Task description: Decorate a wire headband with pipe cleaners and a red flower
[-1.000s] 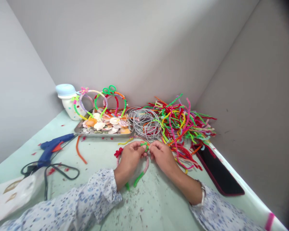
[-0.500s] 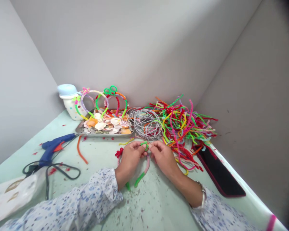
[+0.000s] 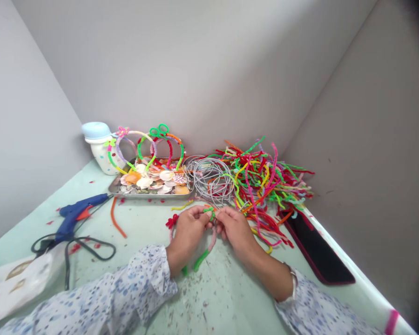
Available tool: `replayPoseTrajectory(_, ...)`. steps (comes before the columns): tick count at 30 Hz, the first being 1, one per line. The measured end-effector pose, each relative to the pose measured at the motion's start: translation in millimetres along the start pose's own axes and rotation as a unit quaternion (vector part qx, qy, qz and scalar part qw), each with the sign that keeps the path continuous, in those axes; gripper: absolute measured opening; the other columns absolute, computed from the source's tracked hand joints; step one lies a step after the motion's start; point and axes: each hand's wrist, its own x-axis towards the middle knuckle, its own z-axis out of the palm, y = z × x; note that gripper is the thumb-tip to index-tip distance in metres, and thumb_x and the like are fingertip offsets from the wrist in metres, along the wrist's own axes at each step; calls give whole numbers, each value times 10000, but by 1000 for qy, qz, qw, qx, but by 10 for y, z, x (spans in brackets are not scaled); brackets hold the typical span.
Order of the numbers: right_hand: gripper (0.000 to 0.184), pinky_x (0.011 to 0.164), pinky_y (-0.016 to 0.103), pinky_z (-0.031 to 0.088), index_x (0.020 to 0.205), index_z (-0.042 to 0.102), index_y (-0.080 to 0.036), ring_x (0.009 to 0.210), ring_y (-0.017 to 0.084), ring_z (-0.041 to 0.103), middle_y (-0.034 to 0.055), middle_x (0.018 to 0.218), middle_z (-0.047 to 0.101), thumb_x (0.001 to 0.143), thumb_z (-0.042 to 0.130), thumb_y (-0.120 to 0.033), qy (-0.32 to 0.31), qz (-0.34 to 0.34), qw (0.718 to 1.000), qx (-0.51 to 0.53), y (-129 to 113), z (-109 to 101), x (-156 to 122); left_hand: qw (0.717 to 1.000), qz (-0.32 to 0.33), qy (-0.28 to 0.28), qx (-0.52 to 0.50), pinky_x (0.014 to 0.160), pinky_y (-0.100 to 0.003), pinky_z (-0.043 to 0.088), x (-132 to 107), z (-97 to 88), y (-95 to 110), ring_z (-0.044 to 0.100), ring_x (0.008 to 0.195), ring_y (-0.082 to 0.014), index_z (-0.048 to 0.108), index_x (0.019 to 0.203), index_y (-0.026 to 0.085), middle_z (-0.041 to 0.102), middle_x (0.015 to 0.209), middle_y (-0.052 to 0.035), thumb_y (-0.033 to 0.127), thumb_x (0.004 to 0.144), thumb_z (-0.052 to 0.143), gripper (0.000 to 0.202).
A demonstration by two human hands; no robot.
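My left hand (image 3: 189,231) is closed in a pinch on a headband (image 3: 212,239) wrapped in pipe cleaners, pale pink with a green end. A red pipe-cleaner flower (image 3: 172,221) sits on the band left of my fingers. At my fingertips is a curled green pipe cleaner (image 3: 209,213), with a bit of orange showing just beside it. My right hand (image 3: 234,229) pinches the pipe cleaner at the right of the green curl; its fingers partly hide what they grip. The middle of the headband is behind my left hand.
Behind my hands stand a metal tray (image 3: 150,197) of shells with finished headbands (image 3: 156,146), a wire coil (image 3: 214,181) and a pipe-cleaner heap (image 3: 265,177). A blue glue gun (image 3: 70,218) with its cord lies left, a dark flat case (image 3: 317,246) right, a white jar (image 3: 103,151) back left.
My right hand has turned slightly at the fingertips, and more orange shows above the green curl. My left hand keeps its hold almost unmoved.
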Motion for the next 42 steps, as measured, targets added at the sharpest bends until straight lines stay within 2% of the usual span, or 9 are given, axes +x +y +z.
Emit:
replayPoseTrajectory(4, 181, 375, 206, 267, 609, 508, -178, 372, 77, 393, -39, 475, 519, 752, 508, -290, -18, 15, 999, 40, 22, -6, 15, 1000, 0, 1, 2, 500, -215, 363, 17, -14, -8, 500, 478, -93, 648, 678, 133, 600, 528, 5, 200, 696, 672, 74)
replayPoseTrajectory(9, 245, 383, 202, 295, 761, 563, -178, 386, 76, 406, -46, 530, 532, 810, 527, -415, 0, -30, 999, 37, 93, -67, 18, 999, -11, -13, -38, 543, -220, 407, 111, -55, -96, 586, 581, -123, 671, 773, 129, 656, 647, -37, 282, 726, 657, 161)
replayPoseTrajectory(13, 262, 390, 207, 306, 833, 577, -195, 405, 87, 413, -50, 552, 529, 827, 515, -450, 10, -62, 998, 5, 109, -87, 14, 999, -13, -23, -42, 570, -224, 425, 151, -78, -147, 605, 615, -129, 663, 782, 139, 659, 681, -35, 327, 742, 645, 193)
replayPoseTrajectory(20, 205, 430, 226, 321, 754, 572, -199, 408, 97, 395, -59, 507, 506, 817, 538, -391, 17, -70, 996, -44, 57, -59, 14, 999, -18, -36, -30, 572, -227, 423, 115, -57, -105, 604, 617, -127, 674, 795, 135, 673, 750, -49, 331, 712, 675, 213)
replayPoseTrajectory(25, 188, 436, 218, 316, 710, 561, -189, 418, 88, 386, -59, 507, 499, 814, 546, -346, 1, -69, 997, -33, 55, -71, 14, 999, -17, -27, -17, 516, -211, 370, 103, -47, -80, 540, 534, -98, 664, 774, 120, 634, 631, -23, 284, 716, 668, 174)
replayPoseTrajectory(32, 231, 424, 224, 321, 871, 603, -185, 436, 104, 428, -45, 543, 525, 827, 529, -400, 2, -69, 998, 6, 68, -121, 53, 993, -35, -62, -99, 520, -209, 361, 132, -95, -86, 524, 521, -84, 621, 733, 141, 643, 651, -14, 313, 718, 676, 181)
replayPoseTrajectory(38, 163, 527, 237, 398, 848, 636, -184, 566, 124, 502, -8, 686, 608, 792, 556, -314, -11, -95, 995, -25, 69, -62, 56, 990, -51, -76, -107, 510, -201, 349, 140, -108, -89, 501, 508, -75, 614, 762, 137, 610, 625, -3, 319, 736, 663, 190)
replayPoseTrajectory(42, 157, 571, 242, 419, 808, 641, -182, 610, 130, 518, 0, 707, 615, 808, 530, -294, -27, -99, 993, -49, 110, -53, 53, 990, -57, -77, -106, 500, -193, 341, 124, -94, -59, 473, 490, -64, 606, 739, 139, 581, 604, 11, 309, 745, 651, 177)
